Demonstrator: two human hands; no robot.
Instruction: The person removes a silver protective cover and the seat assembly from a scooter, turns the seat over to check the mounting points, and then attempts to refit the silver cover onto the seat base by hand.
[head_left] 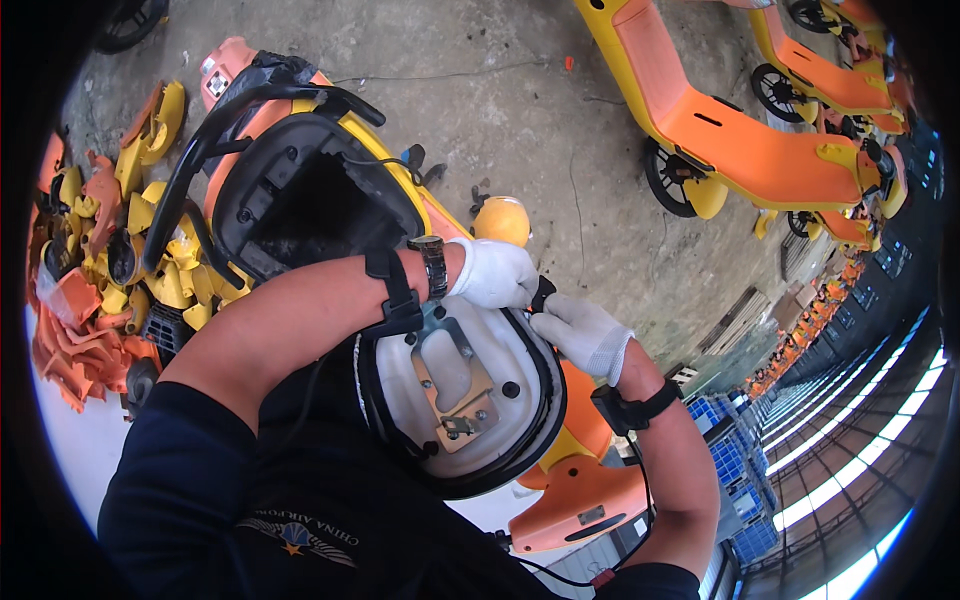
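In front of my body the upturned scooter seat (395, 385) shows its white plastic underside, with a metal hinge plate (478, 388) bolted on it. A black rubber strip (556, 375) runs around its rim. At the far edge of the seat, my left hand (497, 273) and my right hand (580, 335), both in white gloves, meet with bent fingers. Between their fingertips a short black piece (543, 291) sticks up; whether it belongs to the rim strip, I cannot tell. Beyond my left forearm lies the scooter's open black storage compartment (240, 205).
Orange and yellow body panels (165, 270) are heaped at the left. A round yellow part (502, 221) stands beyond my hands. Orange scooters (745, 145) stand at the far right. Blue crates (730, 460) are stacked at the right. A thin cable (450, 75) crosses the concrete floor.
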